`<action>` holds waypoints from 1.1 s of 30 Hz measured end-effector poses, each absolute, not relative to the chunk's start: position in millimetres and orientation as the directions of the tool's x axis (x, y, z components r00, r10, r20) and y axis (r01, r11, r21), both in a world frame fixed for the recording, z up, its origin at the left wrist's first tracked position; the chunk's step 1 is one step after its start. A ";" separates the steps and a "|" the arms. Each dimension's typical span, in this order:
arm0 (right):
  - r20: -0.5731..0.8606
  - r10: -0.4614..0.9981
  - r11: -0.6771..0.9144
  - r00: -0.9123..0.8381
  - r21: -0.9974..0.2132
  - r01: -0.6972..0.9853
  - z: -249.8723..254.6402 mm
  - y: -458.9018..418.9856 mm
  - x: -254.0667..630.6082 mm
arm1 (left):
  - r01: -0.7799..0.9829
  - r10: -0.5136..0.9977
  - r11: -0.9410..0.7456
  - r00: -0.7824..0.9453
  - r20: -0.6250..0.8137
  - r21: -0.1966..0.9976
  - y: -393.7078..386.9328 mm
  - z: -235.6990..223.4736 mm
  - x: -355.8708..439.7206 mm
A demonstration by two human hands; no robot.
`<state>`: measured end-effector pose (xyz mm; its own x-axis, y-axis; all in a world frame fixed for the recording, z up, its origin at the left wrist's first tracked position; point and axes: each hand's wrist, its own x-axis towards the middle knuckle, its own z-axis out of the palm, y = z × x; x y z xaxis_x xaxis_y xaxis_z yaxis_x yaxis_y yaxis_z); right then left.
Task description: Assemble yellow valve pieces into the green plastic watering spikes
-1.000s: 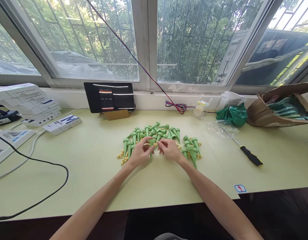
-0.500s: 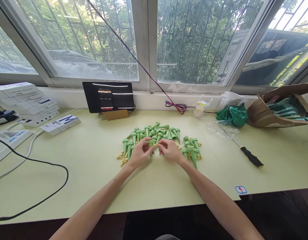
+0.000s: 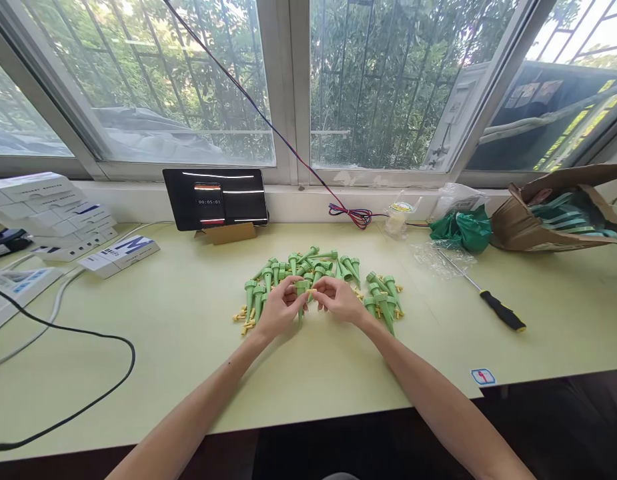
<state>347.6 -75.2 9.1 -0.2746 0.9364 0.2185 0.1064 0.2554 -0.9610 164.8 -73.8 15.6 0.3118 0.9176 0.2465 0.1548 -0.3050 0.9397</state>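
Note:
My left hand (image 3: 279,308) is closed around a green plastic watering spike (image 3: 301,287), which it holds upright with the ribbed cap at the top. Pinched in the fingertips of my right hand (image 3: 339,300) is a small yellow plastic valve (image 3: 311,293), right beside the spike's cap; whether the two touch is too small to tell. Behind both hands lies a heap of green spikes (image 3: 319,270), with more spikes (image 3: 383,303) to the right. Small yellow valves (image 3: 248,327) are scattered by the left side of the heap.
A black-handled screwdriver (image 3: 503,311) lies on the right, near a green bag (image 3: 461,230) and an open cardboard box (image 3: 553,207). At the back stands a tablet (image 3: 243,200) showing a timer. White boxes (image 3: 53,210) and a black cable (image 3: 108,335) occupy the left.
Both hands keep nearly the same pose, with the spike and the yellow valve still held close together. The camera view has shifted slightly.

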 end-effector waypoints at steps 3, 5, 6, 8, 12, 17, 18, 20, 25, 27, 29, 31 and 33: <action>0.230 0.927 0.266 -0.297 -0.960 0.086 8.4 -75.5 348.2 | 0.144 0.918 -0.298 0.313 0.242 0.944 -75.3 17.3 166.3; 0.230 0.928 0.273 -0.294 -0.955 0.114 8.3 -75.9 348.3 | 0.135 0.920 -0.294 0.310 0.241 0.946 -76.4 18.3 167.3; 0.230 0.929 0.279 -0.291 -0.950 0.139 8.4 -76.1 348.3 | 0.133 0.920 -0.293 0.308 0.241 0.947 -76.8 18.6 167.8; 0.228 0.931 0.287 -0.285 -0.939 0.188 8.9 -76.5 348.1 | 0.132 0.921 -0.292 0.304 0.242 0.947 -77.1 18.8 168.3; 0.202 0.938 0.251 -0.281 -0.957 0.148 10.5 -76.6 347.0 | 0.132 0.921 -0.307 0.293 0.258 0.943 -76.0 18.3 168.4; 0.196 0.936 0.229 -0.293 -0.970 0.084 12.4 -77.2 347.4 | 0.116 0.927 -0.295 0.276 0.254 0.948 -76.3 18.4 168.3; 0.201 0.933 0.237 -0.297 -0.967 0.090 12.9 -77.7 347.8 | 0.120 0.928 -0.292 0.276 0.250 0.949 -76.8 18.6 168.5; 0.212 0.928 0.259 -0.308 -0.959 0.119 14.1 -79.1 348.3 | 0.126 0.928 -0.288 0.280 0.245 0.949 -77.8 19.1 168.9; 0.219 0.928 0.287 -0.301 -0.935 0.208 17.2 -81.1 348.4 | 0.141 0.929 -0.289 0.281 0.241 0.947 -78.7 19.8 169.6; 0.207 0.930 0.275 -0.304 -0.940 0.200 17.4 -80.6 348.1 | 0.152 0.930 -0.294 0.274 0.245 0.944 -78.5 19.4 169.3; 0.189 0.932 0.249 -0.310 -0.954 0.167 16.4 -79.5 347.8 | 0.155 0.929 -0.297 0.275 0.247 0.942 -78.4 18.7 168.9; 0.185 0.933 0.233 -0.309 -0.964 0.127 14.3 -78.3 347.5 | 0.158 0.928 -0.298 0.281 0.247 0.941 -78.4 17.8 168.5; 0.198 0.934 0.238 -0.298 -0.966 0.103 12.0 -77.5 347.3 | 0.163 0.928 -0.301 0.279 0.248 0.940 -78.6 17.0 168.4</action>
<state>347.3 -77.5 12.0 -0.2984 0.9336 0.1984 0.1033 0.2382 -0.9657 168.4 -78.6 17.0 0.2786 0.9277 0.2483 0.1634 -0.3006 0.9397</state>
